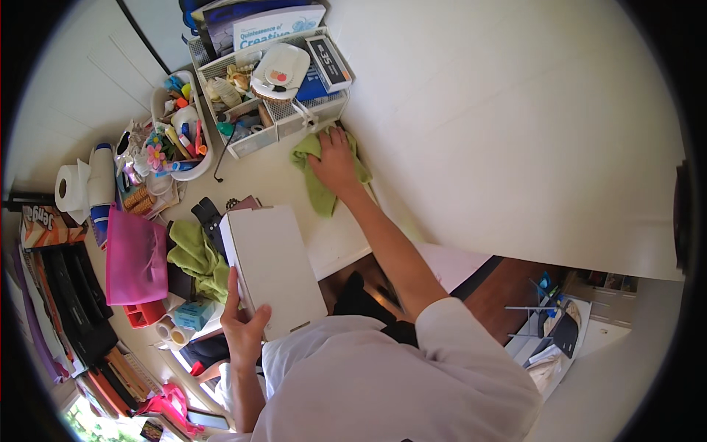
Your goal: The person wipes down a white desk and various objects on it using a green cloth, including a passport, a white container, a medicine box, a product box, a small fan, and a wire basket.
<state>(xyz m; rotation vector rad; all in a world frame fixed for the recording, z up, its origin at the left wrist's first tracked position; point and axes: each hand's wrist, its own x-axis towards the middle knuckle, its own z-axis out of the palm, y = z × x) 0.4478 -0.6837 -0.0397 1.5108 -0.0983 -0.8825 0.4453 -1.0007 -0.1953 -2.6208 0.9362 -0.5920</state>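
Observation:
My right hand point(335, 160) lies over a green cloth point(322, 197) and presses it on the desk, beside the mesh organizer's front corner and near the wall. The fingers are bent into the cloth. My left hand point(244, 324) grips the near left edge of a white flat box point(274, 269), with the thumb on its top and the index finger along its side. The box's underside is hidden. A second green cloth point(197, 258) lies crumpled just left of the box, next to a black strap-like thing point(210, 217).
Behind my right hand stands a white mesh organizer point(259, 140) filled with small items and books. Further left are a white tray point(202, 166) of pens, a paper roll point(71, 193), a pink pouch point(136, 254) and a light-blue small box point(193, 315). A wall point(515, 132) borders the desk's right side.

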